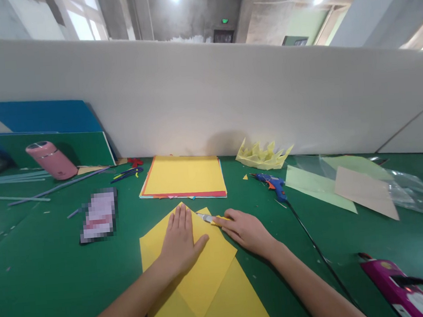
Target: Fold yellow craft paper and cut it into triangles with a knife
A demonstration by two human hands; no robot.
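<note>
Behind the stack (183,175), the partition (192,96) blocks any reach farther back. Left of the stack, a hand could pass over bare table (130,213) as far as the phone (99,216); by the stack's back left corner, pipe cleaners (128,174) narrow that lane. Right of the stack, a slim gap opens before the crown (263,157) and glue gun (277,187), whose cord (305,229) runs toward the near right and bars a low sideways sweep. Just in front of the stack lies a thin strip of table; nearer than that, the left hand (179,238) and right hand (247,230), with 1 cutter (208,219), block the way across the sheets (212,256).
</note>
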